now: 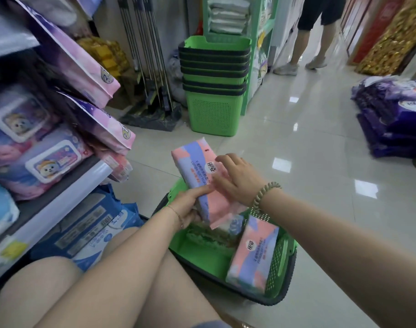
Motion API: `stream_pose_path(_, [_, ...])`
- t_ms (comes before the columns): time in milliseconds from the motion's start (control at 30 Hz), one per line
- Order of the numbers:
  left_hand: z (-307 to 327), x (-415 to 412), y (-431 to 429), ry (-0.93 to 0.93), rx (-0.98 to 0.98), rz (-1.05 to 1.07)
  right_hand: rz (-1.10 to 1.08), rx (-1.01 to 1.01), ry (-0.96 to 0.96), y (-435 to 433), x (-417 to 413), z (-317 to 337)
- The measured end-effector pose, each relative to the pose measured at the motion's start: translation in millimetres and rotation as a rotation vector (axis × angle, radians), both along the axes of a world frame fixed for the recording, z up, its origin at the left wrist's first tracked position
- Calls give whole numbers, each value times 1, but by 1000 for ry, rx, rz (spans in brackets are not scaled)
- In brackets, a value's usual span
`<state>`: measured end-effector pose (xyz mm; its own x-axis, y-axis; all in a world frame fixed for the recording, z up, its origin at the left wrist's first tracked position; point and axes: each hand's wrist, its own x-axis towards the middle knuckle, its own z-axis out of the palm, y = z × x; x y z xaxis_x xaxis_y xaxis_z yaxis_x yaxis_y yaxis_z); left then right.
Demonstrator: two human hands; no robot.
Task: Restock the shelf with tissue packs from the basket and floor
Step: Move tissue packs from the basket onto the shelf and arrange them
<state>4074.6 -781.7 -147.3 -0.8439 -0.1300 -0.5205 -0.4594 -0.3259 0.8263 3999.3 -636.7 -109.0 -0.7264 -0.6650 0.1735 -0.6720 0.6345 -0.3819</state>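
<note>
A pink and lilac tissue pack [197, 169] is lifted above the green basket [197, 254] on the floor in front of my knees. My left hand [190, 204] grips its near lower end from the left. My right hand [235, 178] lies on its right side, fingers spread over the wrapper. A second pack of the same kind [252, 254] leans against the basket's right wall. Something patterned lies on the basket's floor under the lifted pack. The shelf [60, 200] stands at my left, loaded with wet-wipe packs [43, 159] and pink bags [100, 124].
Blue packs [88, 230] fill the lowest shelf level by my left knee. A stack of green baskets [214, 86] stands ahead, with mop handles [145, 55] to its left. Purple packs [396, 114] are piled on the tiled floor at right. A person's legs [308, 43] stand in the aisle behind.
</note>
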Motion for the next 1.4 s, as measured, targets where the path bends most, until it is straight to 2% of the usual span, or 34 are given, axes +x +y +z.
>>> stream_pose_path(100, [20, 7, -7, 57, 30, 141, 88, 53, 39, -11, 11, 20])
stream_pose_path(267, [54, 22, -18, 141, 79, 286, 112, 153, 311, -33, 35, 51])
stream_pose_path(500, [96, 53, -44, 213, 63, 287, 205, 8, 405, -65, 56, 89])
stream_pose_path(700, [127, 85, -89, 289, 136, 539, 305, 1, 598, -82, 68, 115])
stream_pose_path(900, [154, 133, -137, 422, 39, 677, 386, -66, 741, -96, 77, 135])
stream_pose_path(967, [163, 147, -144, 445, -74, 683, 417, -95, 778, -100, 79, 140])
stream_pose_path(1100, [170, 173, -161, 452, -464, 737, 483, -162, 838, -110, 84, 152])
stream_pose_path(1233, [190, 196, -165, 499, -647, 754, 544, -221, 885, -123, 93, 170])
stream_pose_path(1400, [220, 223, -169, 569, -1054, 726, 587, -326, 936, -142, 105, 195])
